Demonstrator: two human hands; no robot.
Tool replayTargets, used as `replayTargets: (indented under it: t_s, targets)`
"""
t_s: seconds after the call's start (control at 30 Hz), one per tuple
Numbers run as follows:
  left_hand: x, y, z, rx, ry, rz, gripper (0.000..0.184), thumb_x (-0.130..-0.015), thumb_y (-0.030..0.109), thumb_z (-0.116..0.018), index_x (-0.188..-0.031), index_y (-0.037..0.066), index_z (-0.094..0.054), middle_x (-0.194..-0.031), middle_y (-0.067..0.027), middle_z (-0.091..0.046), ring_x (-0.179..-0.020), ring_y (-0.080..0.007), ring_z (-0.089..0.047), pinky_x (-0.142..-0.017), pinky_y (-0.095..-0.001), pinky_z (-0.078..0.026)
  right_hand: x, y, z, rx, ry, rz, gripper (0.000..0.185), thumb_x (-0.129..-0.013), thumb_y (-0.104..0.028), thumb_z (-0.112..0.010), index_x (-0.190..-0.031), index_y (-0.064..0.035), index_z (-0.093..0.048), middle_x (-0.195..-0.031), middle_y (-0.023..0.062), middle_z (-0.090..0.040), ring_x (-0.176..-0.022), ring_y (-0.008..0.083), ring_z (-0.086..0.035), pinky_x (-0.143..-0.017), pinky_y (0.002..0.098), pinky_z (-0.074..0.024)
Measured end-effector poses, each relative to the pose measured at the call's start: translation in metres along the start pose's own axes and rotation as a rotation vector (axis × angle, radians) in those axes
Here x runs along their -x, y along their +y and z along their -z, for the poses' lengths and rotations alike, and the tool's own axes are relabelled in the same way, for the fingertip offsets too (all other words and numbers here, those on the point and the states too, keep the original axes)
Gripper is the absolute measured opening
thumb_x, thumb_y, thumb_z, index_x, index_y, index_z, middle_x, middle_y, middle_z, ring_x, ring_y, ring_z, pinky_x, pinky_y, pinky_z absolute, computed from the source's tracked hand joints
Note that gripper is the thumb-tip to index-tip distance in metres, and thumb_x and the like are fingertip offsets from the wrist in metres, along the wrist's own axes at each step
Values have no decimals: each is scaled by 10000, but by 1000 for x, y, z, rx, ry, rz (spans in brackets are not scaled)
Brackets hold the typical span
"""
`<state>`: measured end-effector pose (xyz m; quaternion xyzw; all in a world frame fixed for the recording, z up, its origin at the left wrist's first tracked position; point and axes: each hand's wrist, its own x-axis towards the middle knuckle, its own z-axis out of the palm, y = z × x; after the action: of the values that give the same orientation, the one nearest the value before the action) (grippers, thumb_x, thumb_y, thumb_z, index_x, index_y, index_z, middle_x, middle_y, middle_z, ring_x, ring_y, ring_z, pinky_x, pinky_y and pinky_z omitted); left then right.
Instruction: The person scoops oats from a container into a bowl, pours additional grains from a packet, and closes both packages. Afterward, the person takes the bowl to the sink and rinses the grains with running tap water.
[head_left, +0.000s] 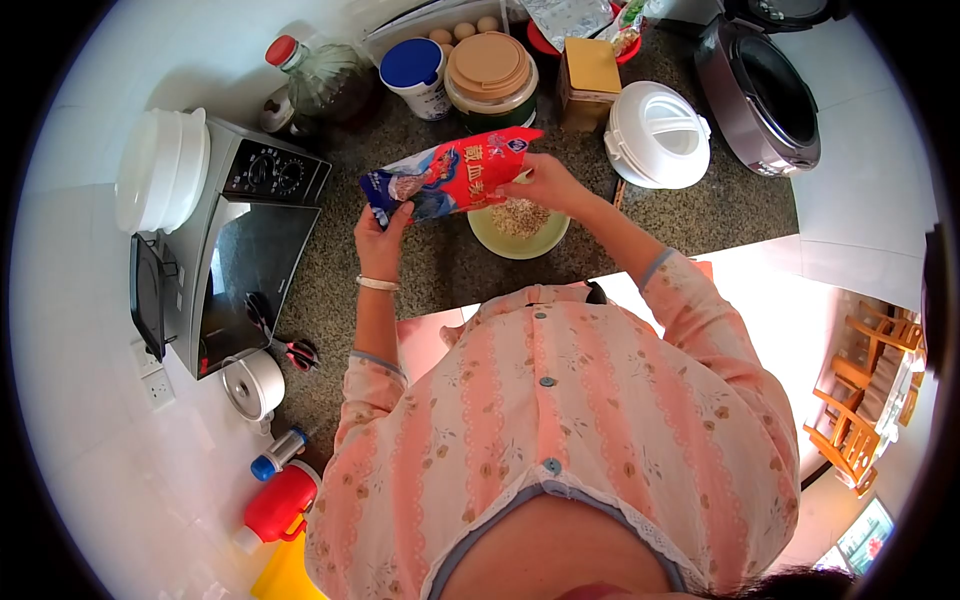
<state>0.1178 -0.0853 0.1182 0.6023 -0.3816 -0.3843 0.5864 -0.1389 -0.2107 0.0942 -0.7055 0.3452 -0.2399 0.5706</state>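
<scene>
A red and blue printed bag (450, 175) is held up between both hands over the dark speckled counter. My left hand (383, 240) grips its blue lower corner, thumb on the front. At the bag's right end, my right hand (545, 187) pinches the red edge. Below and partly behind the bag sits a pale green bowl (520, 247) with grain-like flakes (521, 216) in it. The bag covers the bowl's upper left part.
Behind the bag stand a blue-lidded tub (412, 75), a tan-lidded jar (490, 75) and a yellow box (590, 80). A white lidded pot (657, 135) and a cooker (757, 100) are on the right. At the left are a microwave (250, 260) and scissors (298, 352).
</scene>
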Motion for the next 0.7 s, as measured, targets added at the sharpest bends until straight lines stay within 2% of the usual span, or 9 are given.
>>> replayTargets:
  t_s: [0.13, 0.2, 0.43, 0.53, 0.63, 0.7]
  targets:
    - [0, -7, 7, 39, 55, 78, 229, -817, 118, -730, -1004, 46, -620, -904, -1, -655, -741, -75, -579, -679, -242, -475, 3, -5, 7, 52, 7, -24, 411, -727, -237, -759, -1073, -46, -646, -945, 91, -691, -895, 188, -654, -814, 333, -488]
    - [1, -10, 10, 48, 62, 92, 231, -814, 124, -734, -1000, 49, -619, -901, -1, -653, -737, -78, -580, -677, -246, -477, 6, -6, 12, 43, 9, -50, 426, -762, -258, -749, -1110, -39, -637, -979, 58, -684, -927, 147, -625, -805, 309, -464]
    - [3, -13, 11, 61, 40, 120, 219, -810, 136, -741, -976, 57, -621, -894, 3, -649, -736, -80, -576, -684, -245, -472, 5, -5, 7, 47, 33, -40, 414, -765, -258, -746, -1096, -33, -639, -994, 57, -676, -941, 148, -621, -808, 307, -463]
    - [3, -6, 4, 68, 15, 98, 216, -815, 125, -735, -986, 52, -625, -906, 6, -651, -756, -70, -575, -686, -236, -467, 3, -5, -2, -11, 61, 14, 387, -719, -231, -755, -1051, -58, -655, -949, 89, -690, -882, 186, -652, -822, 331, -481]
    - [2, -2, 0, 9, -38, 62, 218, -819, 104, -726, -1003, 43, -626, -918, 9, -653, -780, -63, -575, -694, -229, -465, 2, 3, -7, 23, -24, -77, 360, -711, -199, -765, -1028, -61, -664, -938, 94, -694, -870, 201, -653, -819, 340, -487]
    - [1, -1, 1, 2, -37, 55, 223, -821, 96, -722, -1015, 41, -627, -931, 8, -654, -793, -62, -576, -700, -229, -467, 1, 6, -7, 13, 20, -9, 339, -708, -169, -768, -1012, -56, -669, -930, 99, -696, -862, 213, -655, -820, 341, -487]
